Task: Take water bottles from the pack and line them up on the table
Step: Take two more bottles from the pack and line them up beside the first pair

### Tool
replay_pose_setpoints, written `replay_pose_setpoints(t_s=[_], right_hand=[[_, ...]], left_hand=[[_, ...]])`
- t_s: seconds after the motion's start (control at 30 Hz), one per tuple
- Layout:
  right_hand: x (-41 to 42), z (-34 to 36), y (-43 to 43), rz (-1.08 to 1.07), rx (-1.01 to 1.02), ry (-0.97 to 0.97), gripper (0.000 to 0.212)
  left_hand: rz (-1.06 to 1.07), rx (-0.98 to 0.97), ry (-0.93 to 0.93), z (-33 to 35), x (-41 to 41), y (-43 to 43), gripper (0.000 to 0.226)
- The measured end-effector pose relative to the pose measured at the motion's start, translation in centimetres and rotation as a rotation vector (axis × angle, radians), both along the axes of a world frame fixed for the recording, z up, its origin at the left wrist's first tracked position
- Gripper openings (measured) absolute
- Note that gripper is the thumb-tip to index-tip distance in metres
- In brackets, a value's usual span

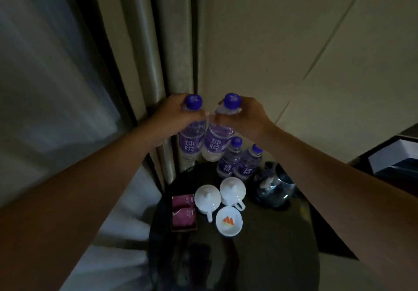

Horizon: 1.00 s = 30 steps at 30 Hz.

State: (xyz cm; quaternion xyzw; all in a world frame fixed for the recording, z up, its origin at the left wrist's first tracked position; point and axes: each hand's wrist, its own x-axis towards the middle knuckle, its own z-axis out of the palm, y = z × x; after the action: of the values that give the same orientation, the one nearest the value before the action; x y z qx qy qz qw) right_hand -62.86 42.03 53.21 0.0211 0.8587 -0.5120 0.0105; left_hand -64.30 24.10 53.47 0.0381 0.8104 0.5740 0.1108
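Note:
My left hand (175, 119) grips a clear water bottle (191, 143) with a purple cap and purple label around its neck. My right hand (245, 119) grips a second, identical bottle (216, 142) the same way. Both bottles hang side by side in the air, almost touching, above the far edge of the round dark table (260, 256). Two more purple-capped bottles (228, 162) (247, 166) stand upright together on the table's far side, below my right wrist. No pack is in view.
Two white lidded cups (207, 198) (233, 190), a white dish with an orange logo (229, 221), a tray of pink sachets (183, 214) and a dark kettle (274, 188) share the table. Curtains hang at the left, a wall stands behind, a dark shelf at right.

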Motion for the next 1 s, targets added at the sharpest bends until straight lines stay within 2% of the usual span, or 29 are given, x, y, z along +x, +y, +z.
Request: replay_pose_setpoints(t_s=[0.13, 0.23, 0.43, 0.63, 0.77, 0.87, 1.0], right_hand=[[-1.8, -4.6, -0.2, 0.02, 0.095, -0.038, 0.025], [-3.2, -7.3, -0.1, 0.088, 0.207, -0.035, 0.034], [-4.9, -10.3, -0.1, 0.232, 0.397, 0.012, 0.036], [-5.4, -12.4, -1.1, 0.393, 0.601, -0.038, 0.042], [-5.5, -12.9, -1.7, 0.489, 0.722, -0.098, 0.055], [-5.9, -13.0, -2.1, 0.535, 0.757, -0.108, 0.062], [-6.2, -12.2, -1.9, 0.567, 0.757, -0.144, 0.065]], left_hand=[[-0.065, -0.032, -0.068, -5.2, -1.3, -0.6, 0.025], [-0.1, 0.0, -0.136, -8.2, -1.7, -0.6, 0.032], [-0.12, 0.005, -0.185, -11.8, -2.1, -0.3, 0.033], [-0.188, -0.032, -0.213, -13.4, -2.7, -1.5, 0.035], [-0.173, -0.024, -0.21, -14.5, -2.5, -2.0, 0.034], [-0.138, 0.012, -0.193, -15.5, -2.7, -2.3, 0.02], [-0.145, 0.038, -0.172, -16.1, -3.0, -2.3, 0.026]])
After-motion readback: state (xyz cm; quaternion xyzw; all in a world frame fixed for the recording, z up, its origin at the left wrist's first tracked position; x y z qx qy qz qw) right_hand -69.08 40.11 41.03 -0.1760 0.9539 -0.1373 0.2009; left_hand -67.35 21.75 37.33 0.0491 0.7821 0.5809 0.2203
